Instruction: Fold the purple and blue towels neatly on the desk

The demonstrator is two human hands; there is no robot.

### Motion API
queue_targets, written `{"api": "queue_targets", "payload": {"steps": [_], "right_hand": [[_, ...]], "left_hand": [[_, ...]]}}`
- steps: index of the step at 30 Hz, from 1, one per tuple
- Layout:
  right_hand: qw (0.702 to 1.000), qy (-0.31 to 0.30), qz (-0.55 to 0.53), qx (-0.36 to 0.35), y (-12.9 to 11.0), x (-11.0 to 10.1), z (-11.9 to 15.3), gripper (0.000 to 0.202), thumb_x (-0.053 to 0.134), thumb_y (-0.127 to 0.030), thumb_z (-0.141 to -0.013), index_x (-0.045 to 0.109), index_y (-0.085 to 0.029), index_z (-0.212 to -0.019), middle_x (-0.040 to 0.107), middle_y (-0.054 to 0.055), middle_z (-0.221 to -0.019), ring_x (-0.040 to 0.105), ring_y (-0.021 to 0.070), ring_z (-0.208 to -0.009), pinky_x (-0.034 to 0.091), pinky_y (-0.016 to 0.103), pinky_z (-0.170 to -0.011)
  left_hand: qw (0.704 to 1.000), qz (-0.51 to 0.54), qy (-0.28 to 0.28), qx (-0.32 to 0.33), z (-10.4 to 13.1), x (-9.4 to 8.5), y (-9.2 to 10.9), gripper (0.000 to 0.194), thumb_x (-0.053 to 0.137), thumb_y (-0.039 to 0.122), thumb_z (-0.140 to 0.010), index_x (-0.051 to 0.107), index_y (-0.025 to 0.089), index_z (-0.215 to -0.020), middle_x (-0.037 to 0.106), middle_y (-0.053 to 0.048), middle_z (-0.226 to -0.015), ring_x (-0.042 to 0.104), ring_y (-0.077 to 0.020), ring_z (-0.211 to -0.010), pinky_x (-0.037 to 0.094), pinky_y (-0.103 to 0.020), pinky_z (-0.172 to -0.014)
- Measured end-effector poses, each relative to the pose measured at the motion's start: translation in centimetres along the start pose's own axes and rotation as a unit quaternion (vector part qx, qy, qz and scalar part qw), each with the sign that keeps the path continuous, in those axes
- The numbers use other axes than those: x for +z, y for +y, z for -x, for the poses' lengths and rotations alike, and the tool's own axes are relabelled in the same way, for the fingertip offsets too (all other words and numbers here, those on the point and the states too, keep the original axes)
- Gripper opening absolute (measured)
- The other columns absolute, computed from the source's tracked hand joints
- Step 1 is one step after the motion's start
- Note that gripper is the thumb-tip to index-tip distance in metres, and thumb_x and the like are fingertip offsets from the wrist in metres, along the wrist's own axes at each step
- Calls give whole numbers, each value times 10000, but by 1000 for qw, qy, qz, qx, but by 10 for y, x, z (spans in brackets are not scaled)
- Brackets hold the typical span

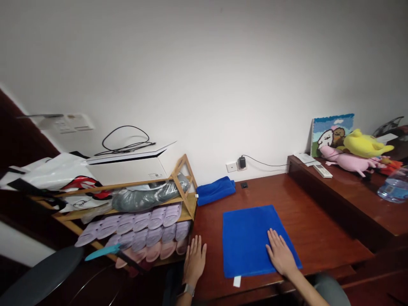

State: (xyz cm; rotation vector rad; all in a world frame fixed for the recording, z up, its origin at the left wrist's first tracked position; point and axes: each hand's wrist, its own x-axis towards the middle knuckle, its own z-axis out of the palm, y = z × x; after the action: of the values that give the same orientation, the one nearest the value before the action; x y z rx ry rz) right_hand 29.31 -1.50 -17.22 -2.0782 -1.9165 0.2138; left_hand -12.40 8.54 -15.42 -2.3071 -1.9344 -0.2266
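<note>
Head: cloth (247, 241) partly beneath right hand (281, 253)

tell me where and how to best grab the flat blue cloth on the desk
Likely best pinched at the near left corner of the flat blue cloth, left hand coming from the left: the cloth lies thin and spread out, that corner is uncovered, and the right hand rests on its right part.

Left hand (195, 260): bare; silver-grey wristband (189, 289) at wrist, finer detail too small to tell. Right hand (281, 257): bare, forearm (306, 288) likewise. Clothed knee (331, 291), apparently: plain grey fabric.
</note>
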Motion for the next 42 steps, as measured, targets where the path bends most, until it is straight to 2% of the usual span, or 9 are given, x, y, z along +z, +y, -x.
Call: {"api": "queue_targets", "payload": {"steps": [3,6,11,14,18,21,27,35,42], "right_hand": [[1000,-16,17,18,50,-23,-12,708,291,-509,-999,385,-160,-1607,330,87,-1672,267,271,-1567,203,459,-1298],[997,-10,44,60,70,-49,-19,682,302,-499,-991,391,-225,-1609,311,73,-1685,238,302,-1575,189,524,-1290],[995,7,49,81,21,-56,-14,643,272,-724,-984,292,-507,-1589,127,-53,-1744,58,396,-1597,121,789,-1181],[993,-25,54,100,-7,-41,-10,725,301,-828,-927,281,-521,-1584,139,-27,-1748,44,431,-1589,53,811,-1163],[992,-31,63,109,-5,-29,-16,770,299,-873,-898,263,-527,-1585,176,-6,-1743,53,435,-1588,-11,791,-1171],[989,-42,66,126,14,-33,-41,775,291,-875,-898,234,-532,-1591,152,-8,-1748,39,434,-1589,-6,791,-1170],[980,-77,60,175,61,-51,-119,799,259,-877,-898,155,-528,-1609,61,-15,-1761,-19,424,-1591,-3,796,-1163],[977,-103,53,180,133,-61,-207,803,250,-882,-884,151,-547,-1606,9,-47,-1763,-47,406,-1594,-28,784,-1164],[977,-102,52,178,154,-63,-251,832,221,-899,-870,139,-534,-1614,-4,-33,-1764,-49,419,-1591,-14,789,-1160]], "left_hand": [[1000,-2,-1,15,-24,-4,11,591,295,372,-1045,446,148,-1571,389,-114,-1652,352,-276,-1537,296,-489,-1261],[1000,3,-6,23,-44,-5,32,584,326,401,-1047,467,162,-1560,396,-115,-1649,358,-275,-1535,297,-480,-1259],[999,12,16,37,-50,4,37,568,311,403,-1060,480,172,-1550,415,-101,-1640,382,-259,-1524,301,-481,-1258],[999,18,21,40,-49,10,31,561,321,389,-1060,479,168,-1550,418,-103,-1636,386,-260,-1522,305,-482,-1256],[999,25,23,39,-50,13,29,556,349,375,-1050,484,164,-1547,410,-109,-1639,386,-274,-1522,314,-496,-1252],[999,33,22,35,-51,13,30,563,336,383,-1055,479,152,-1548,404,-114,-1642,386,-279,-1521,320,-504,-1250],[998,48,22,31,-51,16,27,574,324,409,-1048,494,166,-1540,433,-100,-1631,407,-275,-1510,344,-511,-1238],[994,33,76,75,-52,37,10,542,341,376,-1010,584,245,-1476,543,-49,-1565,484,-280,-1461,418,-526,-1185],[991,25,104,83,-50,39,8,524,350,370,-1030,564,245,-1491,531,-45,-1578,494,-266,-1453,467,-497,-1152]]}}
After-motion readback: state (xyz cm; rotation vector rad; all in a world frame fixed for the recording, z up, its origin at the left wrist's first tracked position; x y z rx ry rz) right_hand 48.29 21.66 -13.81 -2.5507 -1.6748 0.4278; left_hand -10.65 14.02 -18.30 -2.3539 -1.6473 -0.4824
